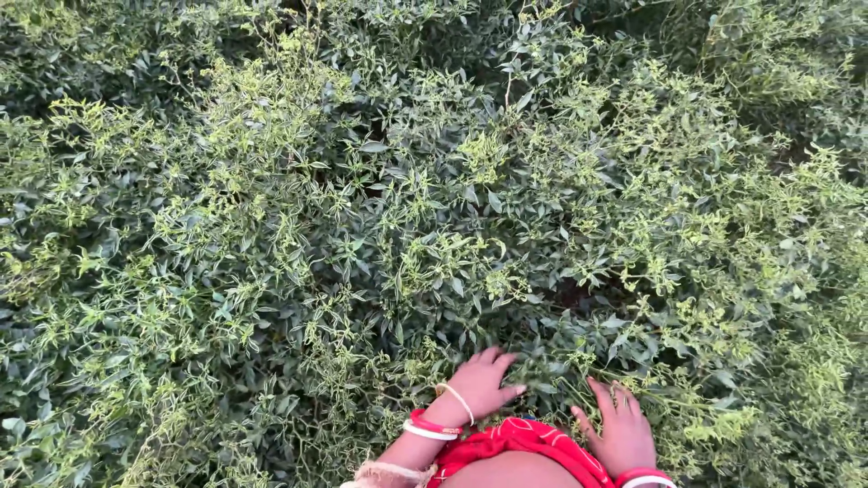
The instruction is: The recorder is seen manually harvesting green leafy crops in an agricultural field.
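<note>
So the person's standing right up against a dense green bush [434, 226] that fills pretty much the whole view, its thin narrow leaves and pale shoots mostly pointing upward and outward. Left hand [482, 384] lies flat on the foliage near the bottom, fingers spread and pointing up and to the right, gripping nothing. Right hand [622, 427] is just beside it, fingers loosely open and partly tucked into the leaves, nothing visibly held. Red and white bangles [432, 425] sit on the left wrist

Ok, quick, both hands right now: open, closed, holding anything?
Left hand: open, fingers spread on the leafy green plants, holding nothing visible.
Right hand: open, fingers reaching into the leaves, nothing visibly gripped.
</note>
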